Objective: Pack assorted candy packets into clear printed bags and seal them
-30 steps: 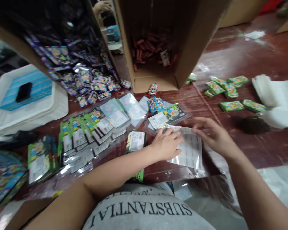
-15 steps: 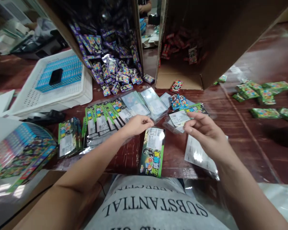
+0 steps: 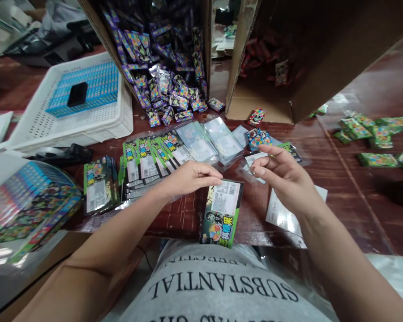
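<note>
A green and black packet (image 3: 221, 214) with a white barcode label lies at the table's near edge, in front of my body. My left hand (image 3: 191, 176) is closed in a pinch at this packet's top edge. My right hand (image 3: 284, 179) hovers just right of it, thumb and forefinger pinched together above a clear bag with a white label (image 3: 253, 162); what they hold is too small to make out. A flat clear bag with a white sheet (image 3: 285, 217) lies under my right wrist.
Overlapping filled bags (image 3: 147, 158) and empty clear bags (image 3: 218, 141) lie beyond my hands. Behind are a tipped box of purple packets (image 3: 164, 67), a box of red packets (image 3: 272, 67) and a white tray (image 3: 97, 120) holding a phone. Green packets (image 3: 372, 129) lie right, stacked packs (image 3: 27, 205) left.
My hands left the flat clear bag and moved left to the green and black packet, both closing into pinches. The view swung left and down.
</note>
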`<action>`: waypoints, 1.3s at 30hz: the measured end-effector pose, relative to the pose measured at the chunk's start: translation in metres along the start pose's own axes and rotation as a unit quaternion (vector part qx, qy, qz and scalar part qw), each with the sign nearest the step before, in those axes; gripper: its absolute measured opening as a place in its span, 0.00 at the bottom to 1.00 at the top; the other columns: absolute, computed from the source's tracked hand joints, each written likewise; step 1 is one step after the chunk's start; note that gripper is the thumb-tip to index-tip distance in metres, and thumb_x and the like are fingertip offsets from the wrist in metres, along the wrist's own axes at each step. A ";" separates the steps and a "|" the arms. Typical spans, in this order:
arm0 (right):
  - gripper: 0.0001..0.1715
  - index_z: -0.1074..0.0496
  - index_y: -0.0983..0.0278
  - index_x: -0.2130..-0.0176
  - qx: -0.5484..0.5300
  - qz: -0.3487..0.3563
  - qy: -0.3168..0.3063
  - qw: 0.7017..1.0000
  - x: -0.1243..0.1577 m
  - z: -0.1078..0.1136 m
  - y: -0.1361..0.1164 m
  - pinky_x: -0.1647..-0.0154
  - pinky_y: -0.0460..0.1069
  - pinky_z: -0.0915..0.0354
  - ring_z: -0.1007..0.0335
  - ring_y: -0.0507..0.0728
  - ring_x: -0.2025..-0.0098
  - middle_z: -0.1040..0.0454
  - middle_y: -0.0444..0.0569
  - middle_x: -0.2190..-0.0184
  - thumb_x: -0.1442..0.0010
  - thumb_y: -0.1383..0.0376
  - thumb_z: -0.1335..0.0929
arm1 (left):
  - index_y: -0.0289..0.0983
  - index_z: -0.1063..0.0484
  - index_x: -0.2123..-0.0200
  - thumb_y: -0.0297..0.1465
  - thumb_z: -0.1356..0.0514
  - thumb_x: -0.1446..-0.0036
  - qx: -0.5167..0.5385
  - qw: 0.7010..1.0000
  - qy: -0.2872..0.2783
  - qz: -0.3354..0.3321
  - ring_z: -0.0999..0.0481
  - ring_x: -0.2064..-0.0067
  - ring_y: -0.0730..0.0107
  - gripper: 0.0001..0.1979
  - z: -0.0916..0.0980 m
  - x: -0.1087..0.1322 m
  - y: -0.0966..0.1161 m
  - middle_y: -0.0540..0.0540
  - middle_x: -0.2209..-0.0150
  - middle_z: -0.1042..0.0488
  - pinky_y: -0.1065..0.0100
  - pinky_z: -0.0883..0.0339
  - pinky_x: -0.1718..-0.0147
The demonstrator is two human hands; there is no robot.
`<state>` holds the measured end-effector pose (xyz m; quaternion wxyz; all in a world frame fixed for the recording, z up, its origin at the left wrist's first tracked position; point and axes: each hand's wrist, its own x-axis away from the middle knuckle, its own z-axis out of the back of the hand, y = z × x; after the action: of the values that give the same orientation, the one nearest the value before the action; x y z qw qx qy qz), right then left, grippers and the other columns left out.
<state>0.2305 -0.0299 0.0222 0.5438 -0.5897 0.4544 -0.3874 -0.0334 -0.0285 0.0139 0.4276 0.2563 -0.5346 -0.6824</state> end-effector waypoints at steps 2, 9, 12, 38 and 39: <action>0.29 0.33 0.55 0.43 0.004 -0.009 -0.020 1.000 -0.001 -0.004 -0.001 0.57 0.49 0.31 0.30 0.53 0.61 0.26 0.43 0.64 0.41 0.64 0.24 | 0.39 0.19 0.58 0.32 0.35 0.41 0.009 0.999 0.031 -0.014 0.19 0.58 0.69 0.08 -0.006 0.005 -0.001 0.46 0.59 0.17 0.65 0.28 0.56; 0.33 0.41 0.59 0.38 0.109 -0.010 -0.163 0.980 -0.011 -0.024 0.008 0.59 0.51 0.30 0.29 0.54 0.62 0.28 0.43 0.64 0.38 0.64 0.28 | 0.39 0.20 0.62 0.30 0.36 0.39 -0.066 0.994 0.067 -0.053 0.20 0.61 0.71 0.05 -0.016 0.008 0.002 0.49 0.62 0.17 0.67 0.30 0.57; 0.38 0.46 0.58 0.33 0.201 0.028 -0.153 0.967 -0.010 -0.026 0.014 0.57 0.53 0.29 0.28 0.56 0.59 0.27 0.46 0.61 0.37 0.64 0.29 | 0.39 0.19 0.62 0.30 0.36 0.39 -0.083 0.992 0.073 -0.053 0.20 0.61 0.70 0.05 -0.017 0.008 0.006 0.49 0.63 0.17 0.66 0.30 0.57; 0.47 0.53 0.45 0.30 0.160 0.065 0.141 0.975 0.041 -0.008 0.043 0.40 0.66 0.33 0.31 0.64 0.41 0.39 0.55 0.36 0.38 0.55 0.28 | 0.43 0.36 0.41 0.33 0.32 0.45 0.131 0.954 0.268 0.030 0.21 0.59 0.66 0.29 0.042 0.041 -0.021 0.47 0.59 0.21 0.67 0.27 0.61; 0.46 0.51 0.46 0.31 0.121 0.044 0.150 0.980 0.045 -0.012 0.046 0.42 0.65 0.31 0.29 0.64 0.43 0.39 0.55 0.37 0.39 0.54 0.27 | 0.45 0.39 0.37 0.33 0.32 0.44 0.142 0.947 0.286 0.024 0.21 0.56 0.65 0.33 0.040 0.048 -0.021 0.46 0.56 0.22 0.66 0.26 0.59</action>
<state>0.2272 -0.0762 -0.0236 0.5534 -0.4345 0.5057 -0.4991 -0.0960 -0.0481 0.0105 0.5384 0.4860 -0.4872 -0.4865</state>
